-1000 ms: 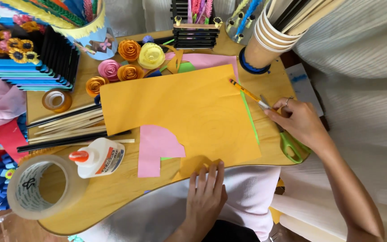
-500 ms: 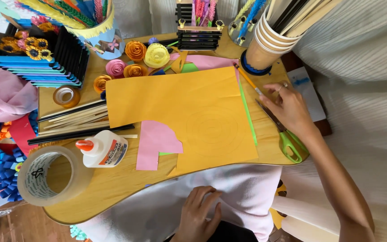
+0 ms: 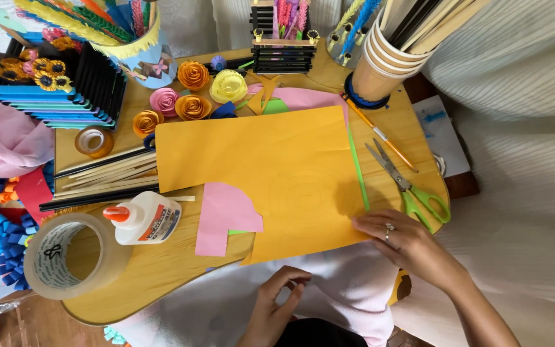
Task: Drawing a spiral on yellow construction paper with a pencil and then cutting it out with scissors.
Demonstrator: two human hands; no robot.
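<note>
Right grip [image 3: 401,239] lies flat, fingers unclenched, pressing the orange paper sheet's [image 3: 271,173] thin, floppy corner on the table [image 3: 162,270]; left grip [image 3: 276,307] curls loosely, holding nothing.

White glue bottle [image 3: 144,218], orange cap (blue-orange label), beside tape roll [image 3: 65,256].

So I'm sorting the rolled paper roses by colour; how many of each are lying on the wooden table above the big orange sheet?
Orange rolled paper roses: 3
Pink rolled paper rose: 1
Yellow rolled paper rose: 1
Total: 5
</note>
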